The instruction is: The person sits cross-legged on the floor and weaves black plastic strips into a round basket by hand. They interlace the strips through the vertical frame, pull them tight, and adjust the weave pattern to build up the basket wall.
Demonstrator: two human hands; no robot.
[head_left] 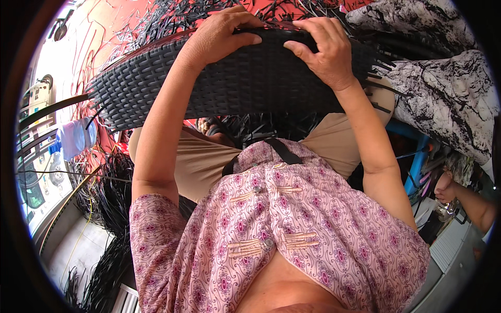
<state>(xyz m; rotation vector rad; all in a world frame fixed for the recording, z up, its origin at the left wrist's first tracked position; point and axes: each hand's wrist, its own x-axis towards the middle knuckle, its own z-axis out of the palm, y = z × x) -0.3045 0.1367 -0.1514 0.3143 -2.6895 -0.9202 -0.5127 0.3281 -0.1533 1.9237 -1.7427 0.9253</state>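
A dark grey panel (156, 86) woven from flat plastic strips lies across my knees, its long upper edge turned away from me. My left hand (224, 34) curls its fingers over that edge, left of the middle, with the thumb against the near side. A little to the right, my right hand (326, 52) rests its fingers on the same edge, its thumb held apart along the near face. Between them, part of a dark reddish rim (276, 24) shows. Loose strip ends (383, 86) stick out at the panel's right side. My fingertips beyond the edge are hidden.
Black strips (172, 18) lie scattered over the red floor, and a thick bundle of strips (112, 182) hangs at my left. Black-and-white patterned fabric (443, 94) is close on the right. Another person's hand (446, 188) is at the far right, near a blue frame (417, 164).
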